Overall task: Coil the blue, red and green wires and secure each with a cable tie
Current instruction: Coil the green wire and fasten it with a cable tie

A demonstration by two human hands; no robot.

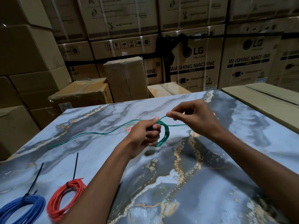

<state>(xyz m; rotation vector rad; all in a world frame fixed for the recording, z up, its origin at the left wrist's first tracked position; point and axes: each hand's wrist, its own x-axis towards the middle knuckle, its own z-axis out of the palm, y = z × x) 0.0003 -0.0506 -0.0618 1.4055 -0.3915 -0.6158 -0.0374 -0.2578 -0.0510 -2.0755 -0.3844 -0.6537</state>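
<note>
— Hands first: what are the fingers doing?
— Left hand [146,135] is curled tight round a small coil of green wire [165,135]; right hand [194,117] pinches a strand of it between thumb and fingertip, just beside, at two o'clock.
— And the loose end?
— It trails across the marble table [210,175] toward nine o'clock.
— The others?
— Red coil [64,199] and blue coil [24,207] lie at seven o'clock, each with a black cable tie [75,165] round it.
</note>
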